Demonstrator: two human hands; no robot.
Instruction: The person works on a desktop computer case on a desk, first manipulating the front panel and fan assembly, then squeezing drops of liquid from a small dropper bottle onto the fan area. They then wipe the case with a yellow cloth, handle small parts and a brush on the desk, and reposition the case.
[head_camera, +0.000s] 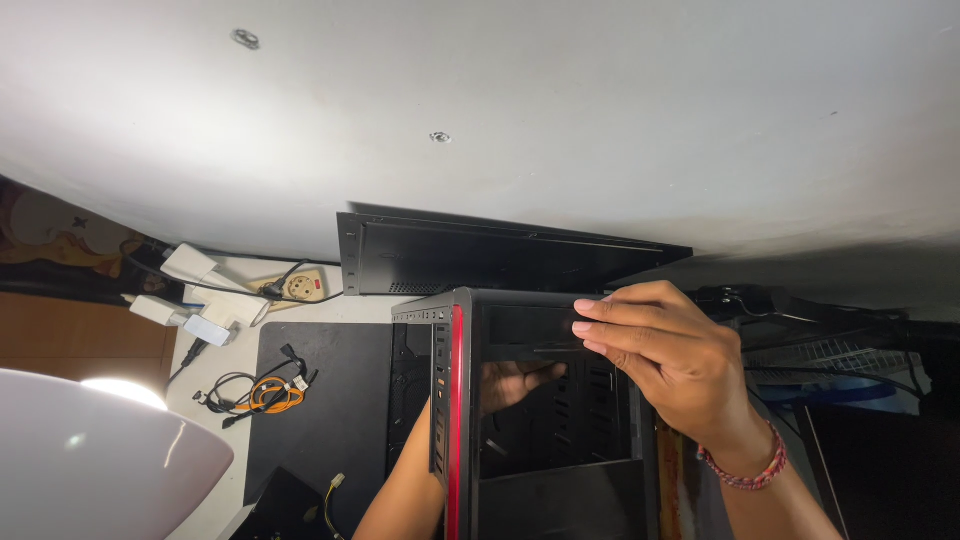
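A black, box-shaped metal computer case with a red strip down its front edge (520, 400) stands upright on the white desk (225, 490), its long axis running from the person toward the wall, with its open top facing the camera. The right hand (660, 350) rests on the case's far upper rim, fingers held together and laid flat along the edge, the thumb hidden beneath, so whether it pinches the rim cannot be told; a woven red bracelet (745, 468) circles the wrist. The left hand (512, 382) reaches up inside the case from below, seen dimly through the dark opening, its fingers loosely curled toward the same upper region; whether it grips anything inside is not clear. Both hands thus meet at the case's far end, the right outside and above, the left inside and closer to the interior bays. Behind the case a flat black side panel (500, 258) leans against the wall. To the left lie a black mat (320, 400), a coil of orange and black cables (262, 392), and a white power strip with plugged adapters (215, 295).
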